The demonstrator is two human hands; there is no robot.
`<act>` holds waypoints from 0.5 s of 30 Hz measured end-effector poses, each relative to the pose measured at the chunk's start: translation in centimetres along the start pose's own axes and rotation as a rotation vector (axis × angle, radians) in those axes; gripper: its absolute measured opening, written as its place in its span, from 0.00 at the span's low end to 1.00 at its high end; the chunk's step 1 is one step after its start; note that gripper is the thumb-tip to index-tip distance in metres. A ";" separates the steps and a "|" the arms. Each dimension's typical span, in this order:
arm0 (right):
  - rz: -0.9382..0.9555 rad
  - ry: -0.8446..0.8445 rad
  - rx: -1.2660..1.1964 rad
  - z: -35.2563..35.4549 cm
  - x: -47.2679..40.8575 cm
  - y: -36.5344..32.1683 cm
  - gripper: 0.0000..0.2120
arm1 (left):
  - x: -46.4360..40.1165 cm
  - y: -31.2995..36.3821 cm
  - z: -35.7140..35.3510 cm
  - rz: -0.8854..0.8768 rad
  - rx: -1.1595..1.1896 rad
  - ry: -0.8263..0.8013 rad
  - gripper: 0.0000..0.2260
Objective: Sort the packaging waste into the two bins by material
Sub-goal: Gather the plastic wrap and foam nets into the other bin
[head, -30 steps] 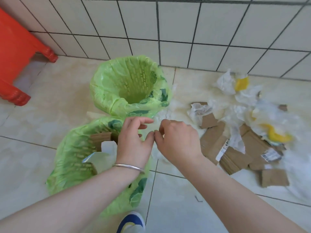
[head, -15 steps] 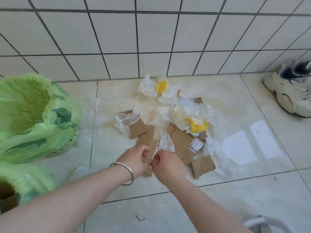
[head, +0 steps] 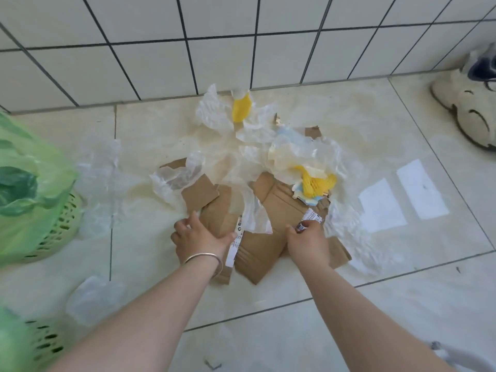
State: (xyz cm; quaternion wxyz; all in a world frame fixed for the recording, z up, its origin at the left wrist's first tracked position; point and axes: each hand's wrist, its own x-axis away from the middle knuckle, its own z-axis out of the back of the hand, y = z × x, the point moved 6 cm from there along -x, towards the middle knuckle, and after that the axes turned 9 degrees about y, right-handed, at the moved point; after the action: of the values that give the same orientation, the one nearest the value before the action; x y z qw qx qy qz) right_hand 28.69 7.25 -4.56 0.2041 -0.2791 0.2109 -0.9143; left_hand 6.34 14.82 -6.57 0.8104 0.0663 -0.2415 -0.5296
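A heap of packaging waste lies on the floor against the wall: brown cardboard pieces (head: 271, 208), clear crumpled plastic film (head: 300, 151) and yellow bits (head: 316, 183). My left hand (head: 200, 236) grips the left edge of a cardboard piece (head: 214, 218) that bears a white label. My right hand (head: 308, 237) pinches the labelled edge of the big cardboard piece on the right. Two green-lined bins stand at the left edge, one further off (head: 32, 200) and one nearer (head: 29, 342), both partly cut off.
A pale sneaker (head: 472, 103) sits at the far right by the tiled wall. Loose clear film (head: 99, 170) lies between the bins and the heap, and another scrap (head: 91, 296) near my left forearm. A shoe tip (head: 440, 350) shows at the bottom right.
My view swung right from the bins to the heap. Both hands moved from above the near bin down onto the cardboard, then spread apart to its left and right edges.
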 end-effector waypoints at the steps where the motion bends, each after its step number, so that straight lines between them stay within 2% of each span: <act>1: -0.011 -0.014 -0.012 -0.5 0.1 -0.1 0.18 | 0.2 0.1 -0.4 -0.016 -0.015 -0.009 0.47; 4: -0.108 -0.056 -0.037 -1.4 0.6 -0.2 0.23 | 0.8 0.4 -1.3 0.018 0.004 -0.045 0.51; 6: -0.185 -0.097 -0.122 -1.9 0.6 -0.1 0.24 | 0.9 0.3 -1.5 0.075 0.041 -0.063 0.48; 9: -0.269 -0.170 -0.325 -2.3 0.6 0.3 0.20 | 0.8 0.0 -1.9 0.178 0.202 -0.167 0.34; 11: -0.277 -0.186 -0.375 -2.2 0.6 0.6 0.15 | 1.1 -0.1 -2.0 0.186 0.287 -0.254 0.24; 15: -0.312 -0.149 -0.474 -1.3 0.9 1.3 0.10 | 1.8 -0.1 -1.6 0.238 0.513 -0.301 0.16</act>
State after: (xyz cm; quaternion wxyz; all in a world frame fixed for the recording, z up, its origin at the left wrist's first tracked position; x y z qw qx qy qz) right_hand 27.51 6.12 -5.79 0.0050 -0.4145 0.3574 -0.8369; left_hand 7.58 12.95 -7.39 0.7788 0.1606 -0.4903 -0.3567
